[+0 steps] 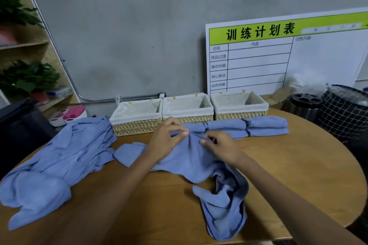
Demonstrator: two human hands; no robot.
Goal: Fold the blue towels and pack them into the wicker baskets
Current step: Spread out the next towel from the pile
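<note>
Head view of a round wooden table (pixel 298 175) set against a grey wall. A person's left hand (pixel 166 141) and right hand (pixel 221 148) meet over a crumpled blue towel (pixel 191 163) at the middle of the table. Each hand pinches the towel's far hem between thumb and fingertips, the two grips close together, so that the hem is gathered into a small ridge between them. The rest of this towel lies loose on the table and trails toward the near right edge in rumpled folds.

A heap of unfolded blue towels (pixel 53 165) covers the left part of the table. Three wicker baskets with pale cloth linings stand side by side along the far edge: left basket (pixel 137 125), middle basket (pixel 188 118), right basket (pixel 239 114); no towel shows inside any of them. Folded blue towels (pixel 247 127) lie stacked in a row directly in front of the middle and right baskets.

A white chart board (pixel 278 61) with a green header leans on the wall behind the baskets.
</note>
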